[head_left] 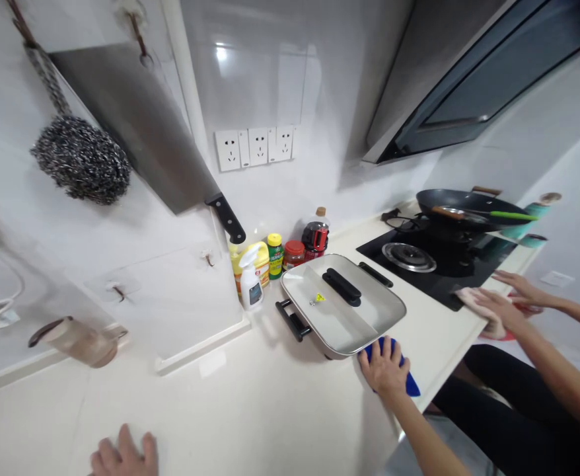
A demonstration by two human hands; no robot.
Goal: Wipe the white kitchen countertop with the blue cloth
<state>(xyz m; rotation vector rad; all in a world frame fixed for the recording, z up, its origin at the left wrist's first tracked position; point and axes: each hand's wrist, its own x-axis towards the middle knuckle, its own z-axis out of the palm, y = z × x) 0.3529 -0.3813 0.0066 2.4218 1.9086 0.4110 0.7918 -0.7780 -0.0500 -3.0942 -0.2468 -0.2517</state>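
Note:
My left hand (125,455) rests on the white countertop (211,410) at the lower left, fingers apart and holding nothing. Under my right hand (385,369) lies a blue cloth (411,386), gripped against the counter by bent fingers. Just beyond that hand stands a rectangular electric pan (296,321) with black side handles. Its glass lid (290,284) is on, with a black handle on top. Behind the pan are a white spray bottle (251,284), a green jar with a yellow cap (275,256), a red-lidded jar (294,254) and a dark sauce bottle (316,235).
At the right, another person's hands (501,307) press a pink cloth (488,324) by the black cooktop (438,274). A wok (463,201) stands on the cooktop. A cleaver (146,125) and a steel scrubber (82,158) hang at the left; a pitcher (79,342) stands below.

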